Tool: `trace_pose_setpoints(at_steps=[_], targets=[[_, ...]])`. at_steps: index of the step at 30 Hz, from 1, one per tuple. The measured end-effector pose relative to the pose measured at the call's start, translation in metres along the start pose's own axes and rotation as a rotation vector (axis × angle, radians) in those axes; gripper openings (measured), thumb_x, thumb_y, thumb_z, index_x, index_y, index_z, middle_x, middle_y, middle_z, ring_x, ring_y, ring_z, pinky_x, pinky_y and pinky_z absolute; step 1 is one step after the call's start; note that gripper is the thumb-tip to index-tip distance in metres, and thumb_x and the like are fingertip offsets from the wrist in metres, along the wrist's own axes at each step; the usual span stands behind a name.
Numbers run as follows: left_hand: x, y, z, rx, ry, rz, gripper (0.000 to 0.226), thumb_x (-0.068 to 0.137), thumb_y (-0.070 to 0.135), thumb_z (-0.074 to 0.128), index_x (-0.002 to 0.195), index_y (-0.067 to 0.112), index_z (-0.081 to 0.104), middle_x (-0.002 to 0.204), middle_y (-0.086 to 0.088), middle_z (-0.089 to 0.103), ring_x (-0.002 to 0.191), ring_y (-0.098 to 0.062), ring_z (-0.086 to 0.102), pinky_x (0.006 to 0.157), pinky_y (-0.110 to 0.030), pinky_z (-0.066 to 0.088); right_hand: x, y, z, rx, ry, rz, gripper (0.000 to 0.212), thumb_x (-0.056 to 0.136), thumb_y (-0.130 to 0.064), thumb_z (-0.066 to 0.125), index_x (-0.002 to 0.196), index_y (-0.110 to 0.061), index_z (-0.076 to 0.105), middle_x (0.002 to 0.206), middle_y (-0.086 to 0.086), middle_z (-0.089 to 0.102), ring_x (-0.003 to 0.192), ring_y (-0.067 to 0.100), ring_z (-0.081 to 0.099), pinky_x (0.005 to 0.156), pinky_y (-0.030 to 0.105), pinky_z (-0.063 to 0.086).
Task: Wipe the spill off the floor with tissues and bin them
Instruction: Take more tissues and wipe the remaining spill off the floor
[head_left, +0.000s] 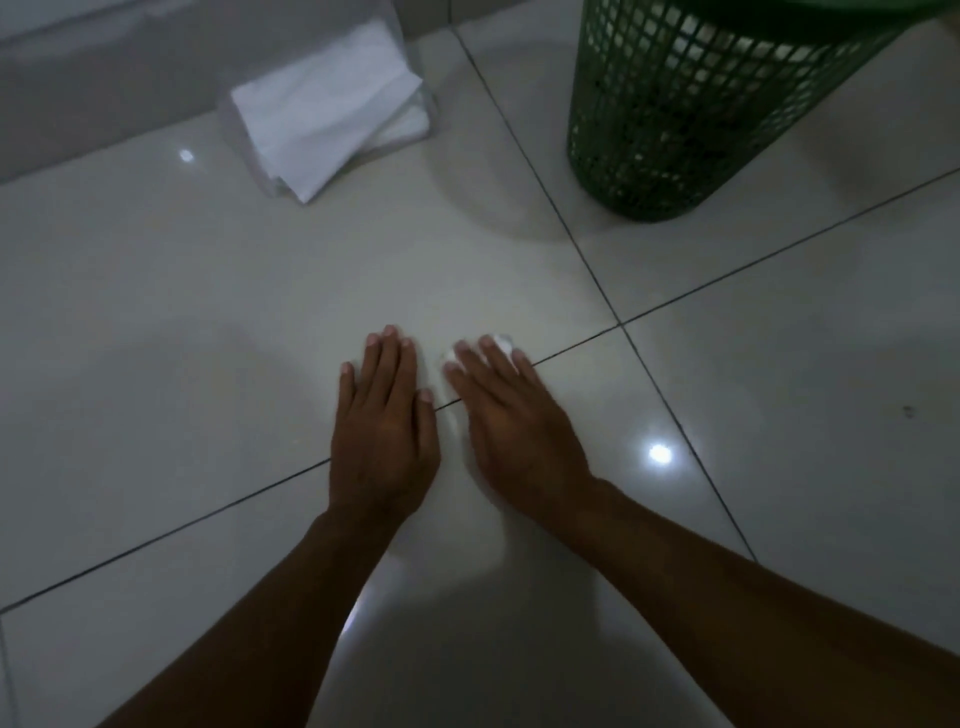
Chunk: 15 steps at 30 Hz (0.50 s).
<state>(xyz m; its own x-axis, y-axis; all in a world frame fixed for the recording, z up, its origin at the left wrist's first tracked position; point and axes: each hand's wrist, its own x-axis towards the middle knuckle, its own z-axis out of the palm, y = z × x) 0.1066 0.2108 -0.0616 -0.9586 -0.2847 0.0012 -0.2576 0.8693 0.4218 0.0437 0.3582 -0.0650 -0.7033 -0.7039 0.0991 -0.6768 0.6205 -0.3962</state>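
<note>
My left hand (384, 421) and my right hand (511, 415) lie flat, palms down, side by side on the glossy white floor tiles (208, 312). Under them lies a white tissue (449, 379), which shows only between the hands and past my right fingertips. Fingers on both hands are straight and press on the tissue. I cannot make out the spill itself. A green mesh bin (696, 104) stands at the upper right, with pale scraps seen through its wall.
A pack of white tissues (332, 104) in clear wrap lies at the upper left, close to a grey wall base (78, 104). Dark grout lines cross near my right hand. Ceiling lights reflect off the tiles.
</note>
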Motion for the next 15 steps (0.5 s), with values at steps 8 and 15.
trace_pose_setpoints(at_steps=[8,15], targets=[[0.006,0.021,0.010,0.015,-0.029,0.077,0.057,0.100,0.033,0.035,0.152,0.010,0.030,0.162,-0.008,0.022,0.152,-0.020,0.011,0.123,-0.052,0.013,-0.007,0.045,-0.027,-0.026,0.226,0.403,0.045,0.093,0.003,0.049,0.137,-0.004,0.054,0.147,0.015,0.049,0.143,0.031,0.036,0.121,0.048,0.026],[0.009,0.031,0.017,0.073,-0.049,0.080,0.057,0.100,0.034,0.031,0.152,0.010,0.031,0.162,-0.011,0.020,0.152,-0.023,0.011,0.122,-0.056,0.012,-0.020,0.033,-0.018,-0.067,0.006,-0.010,0.049,0.094,-0.011,0.040,0.141,-0.004,0.049,0.150,0.015,0.046,0.143,0.031,0.036,0.118,0.049,0.031]])
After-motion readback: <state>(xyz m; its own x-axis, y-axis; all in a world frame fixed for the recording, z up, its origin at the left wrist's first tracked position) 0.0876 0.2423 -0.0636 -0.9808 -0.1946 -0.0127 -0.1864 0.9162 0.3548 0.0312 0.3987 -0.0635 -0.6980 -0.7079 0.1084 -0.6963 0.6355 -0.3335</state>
